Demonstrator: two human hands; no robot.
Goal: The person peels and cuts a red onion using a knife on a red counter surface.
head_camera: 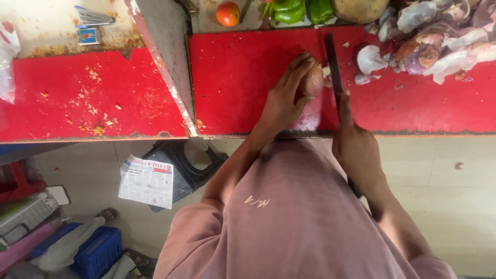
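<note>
Brown onion [312, 80] under left hand [283, 101], knife [333, 67] beside.

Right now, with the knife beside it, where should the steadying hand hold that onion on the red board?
Probably on the rounded left half of the onion, coming from the left as the left hand does now, fingertips arched over the top. The knife runs along the onion's right side, held by the right hand, so that side should stay clear of fingers.

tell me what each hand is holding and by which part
The left hand steadies an onion from above, fingers over its top. The right hand grips a knife by its handle, blade beside the onion.
</note>
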